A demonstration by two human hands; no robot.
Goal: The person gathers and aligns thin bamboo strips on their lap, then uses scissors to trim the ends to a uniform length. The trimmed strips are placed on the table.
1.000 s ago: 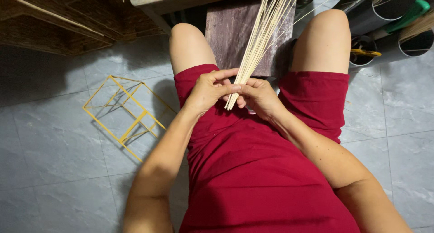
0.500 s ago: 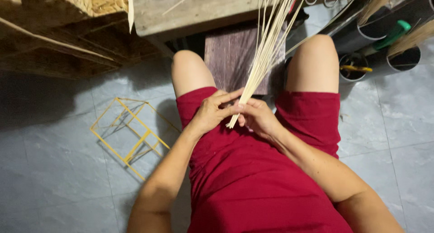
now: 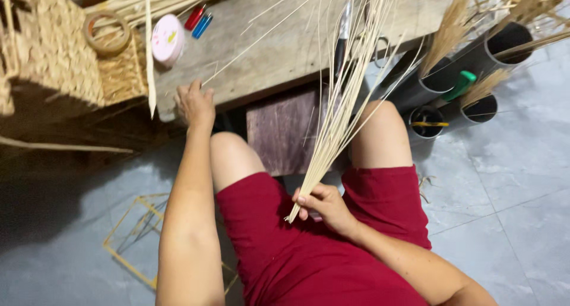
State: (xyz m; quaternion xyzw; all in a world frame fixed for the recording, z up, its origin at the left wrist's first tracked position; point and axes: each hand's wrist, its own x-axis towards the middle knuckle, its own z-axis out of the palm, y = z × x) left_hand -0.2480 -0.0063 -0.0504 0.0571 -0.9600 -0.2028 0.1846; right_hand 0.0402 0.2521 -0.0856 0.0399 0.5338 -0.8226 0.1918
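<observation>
My right hand [image 3: 323, 206] grips the lower end of a bundle of thin pale reed strips [image 3: 338, 110] above my lap; the strips fan upward across the wooden bench [image 3: 279, 51]. My left hand [image 3: 195, 103] reaches out to the bench's front edge, fingers curled on a single long strip [image 3: 261, 42] that runs up and to the right. I sit in red shorts with both knees bare.
On the bench lie a pink round tin [image 3: 167, 39], a tape roll [image 3: 105, 33], red and blue pens [image 3: 198, 20] and scissors [image 3: 380, 45]. A woven basket [image 3: 47, 51] stands left. Dark tubes with dried stalks [image 3: 469, 74] stand right. A yellow wire frame [image 3: 139, 235] lies on the grey tiled floor.
My left hand has left the bundle and reached up to the bench edge. My right hand alone holds the strips. The view has tilted up, showing the bench top.
</observation>
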